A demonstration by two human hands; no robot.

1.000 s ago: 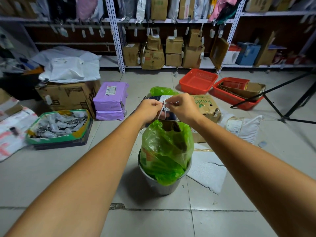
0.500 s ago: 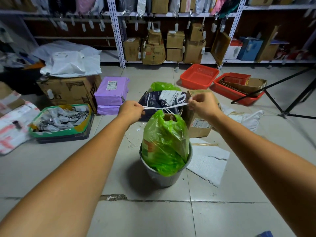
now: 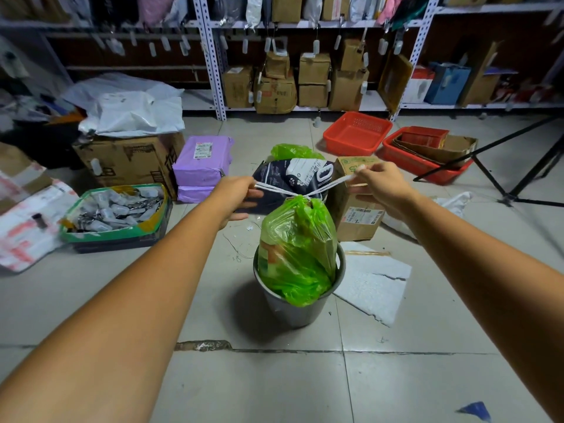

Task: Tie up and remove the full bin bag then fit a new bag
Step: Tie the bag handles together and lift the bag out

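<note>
Green bin bag [image 3: 297, 248], full and gathered shut at the neck, stands in a grey bin [image 3: 300, 303] on the tiled floor [image 3: 274, 386], its lower folds spilling over the bin's rim. White drawstrings [image 3: 308, 192] run out from the neck to both sides, crossing just above the bag in a shallow V. The left hand [image 3: 235, 195] has its fingers [image 3: 254, 193] pinched closed on the left end of the drawstrings, with the lower fingers loosely extended beneath. The right hand [image 3: 381, 187] pinches the right end between thumb and fingers, held slightly higher than the left, the rest of the hand half curled. Both strings look taut.

Just behind the bag lies a dark printed pouch [image 3: 293, 178], with a second bit of green plastic [image 3: 294, 151] beyond it. A cardboard box [image 3: 357, 209] stands just beside the bin, under the right hand. White foam sheet [image 3: 372, 285] lies on the floor touching the bin's right side. Left of the hands sit purple parcels [image 3: 203, 161], a big carton [image 3: 128, 160] topped with grey mailers, and a green-edged tray [image 3: 116, 215] of small packets. Red baskets [image 3: 357, 132] and shelving [image 3: 213, 56] with boxes fill the back.
</note>
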